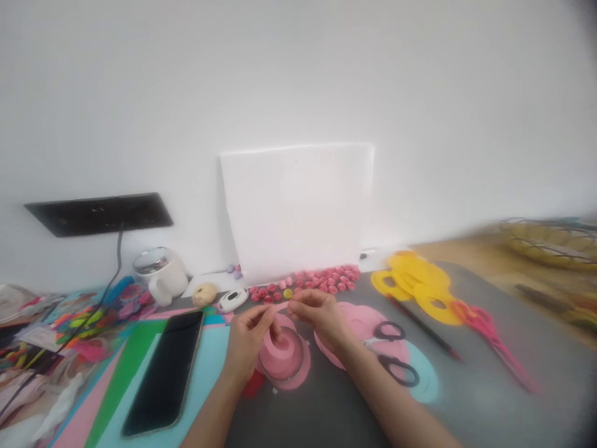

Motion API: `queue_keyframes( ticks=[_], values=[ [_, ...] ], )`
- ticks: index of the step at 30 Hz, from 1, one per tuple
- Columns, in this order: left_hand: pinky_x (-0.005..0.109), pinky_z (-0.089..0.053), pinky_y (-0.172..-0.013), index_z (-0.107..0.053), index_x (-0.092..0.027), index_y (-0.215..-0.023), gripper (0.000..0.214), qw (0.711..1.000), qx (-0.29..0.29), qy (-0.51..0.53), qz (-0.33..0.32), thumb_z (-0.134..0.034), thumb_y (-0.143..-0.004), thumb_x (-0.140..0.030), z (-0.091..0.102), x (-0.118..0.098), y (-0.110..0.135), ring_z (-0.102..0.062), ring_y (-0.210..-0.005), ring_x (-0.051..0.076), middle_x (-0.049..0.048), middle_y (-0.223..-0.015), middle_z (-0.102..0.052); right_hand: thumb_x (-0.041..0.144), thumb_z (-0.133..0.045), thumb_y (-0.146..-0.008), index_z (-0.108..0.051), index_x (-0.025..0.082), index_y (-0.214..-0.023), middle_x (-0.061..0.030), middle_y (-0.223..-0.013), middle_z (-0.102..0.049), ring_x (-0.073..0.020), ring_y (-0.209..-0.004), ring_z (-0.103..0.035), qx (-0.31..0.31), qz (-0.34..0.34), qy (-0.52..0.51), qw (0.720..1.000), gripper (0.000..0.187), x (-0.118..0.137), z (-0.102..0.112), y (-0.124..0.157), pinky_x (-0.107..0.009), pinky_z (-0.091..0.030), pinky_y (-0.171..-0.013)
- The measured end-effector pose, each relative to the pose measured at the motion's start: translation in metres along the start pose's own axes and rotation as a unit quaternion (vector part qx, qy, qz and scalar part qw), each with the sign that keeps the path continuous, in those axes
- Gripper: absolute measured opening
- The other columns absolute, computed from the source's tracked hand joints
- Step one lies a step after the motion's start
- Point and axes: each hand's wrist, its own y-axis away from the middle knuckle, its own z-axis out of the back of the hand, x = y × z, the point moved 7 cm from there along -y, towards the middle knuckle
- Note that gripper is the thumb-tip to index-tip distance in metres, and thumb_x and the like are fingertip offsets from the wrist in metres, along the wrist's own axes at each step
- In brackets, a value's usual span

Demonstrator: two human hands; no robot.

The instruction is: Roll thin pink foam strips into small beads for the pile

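Above the middle of a grey mat, my left hand (252, 336) and my right hand (321, 316) face each other, fingertips closed in a pinch. Between them runs a thin band of a pink paper spiral (282, 306), whose ends are mostly hidden by the fingers. Below, curled pink paper (291, 376) lies in rings near my left hand. Beside my right wrist is a stack of pink paper discs (359, 317), with black-handled scissors (396, 354) across it and a light blue paper disc (424, 379) partly underneath.
Many small rolled pink paper roses (321, 280) line the back, before a white board (298, 211). Left are a phone (163, 373), coloured sheets (124, 354) and a white mug (163, 277). Right lie yellow paper cutouts (420, 280), a pencil (424, 326) and pink scissors (499, 345).
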Motion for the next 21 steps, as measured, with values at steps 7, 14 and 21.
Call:
queue_keyframes(
  ticks=[7, 14, 21],
  values=[
    [0.024, -0.043, -0.052, -0.069, -0.014, -0.076, 0.024, 1.0, 0.004, -0.013, -0.008, -0.061, -0.076, -0.037, -0.0021, -0.0012, 0.0, -0.05, -0.046, 0.012, -0.0012, -0.05, -0.057, 0.031, -0.079, -0.056, -0.064, 0.017, -0.06, 0.0017, -0.056, -0.06, -0.0099, -0.055, -0.053, -0.005, 0.011, 0.009, 1.0, 0.021, -0.0006, 0.0016, -0.0033, -0.024, -0.046, -0.06],
    [0.024, -0.042, -0.052, -0.068, -0.014, -0.074, 0.023, 1.0, -0.003, 0.003, 0.001, -0.062, -0.076, -0.035, -0.0014, -0.0015, -0.0007, -0.05, -0.046, 0.012, -0.0016, -0.049, -0.056, 0.031, -0.079, -0.057, -0.068, 0.016, -0.062, 0.001, -0.061, -0.063, -0.009, -0.057, -0.054, -0.011, 0.003, -0.011, 1.0, 0.019, -0.0047, 0.0062, -0.0054, -0.024, -0.046, -0.063],
    [0.024, -0.042, -0.051, -0.064, -0.014, -0.063, 0.026, 0.999, -0.015, 0.028, 0.011, -0.062, -0.075, -0.037, 0.0002, -0.001, -0.0009, -0.049, -0.046, 0.011, -0.0014, -0.049, -0.054, 0.031, -0.08, -0.057, -0.072, 0.016, -0.072, -0.0042, -0.079, -0.07, -0.014, -0.073, -0.063, 0.013, -0.024, -0.022, 0.999, 0.023, -0.0036, 0.0003, -0.0037, -0.028, -0.049, -0.075]
  ],
)
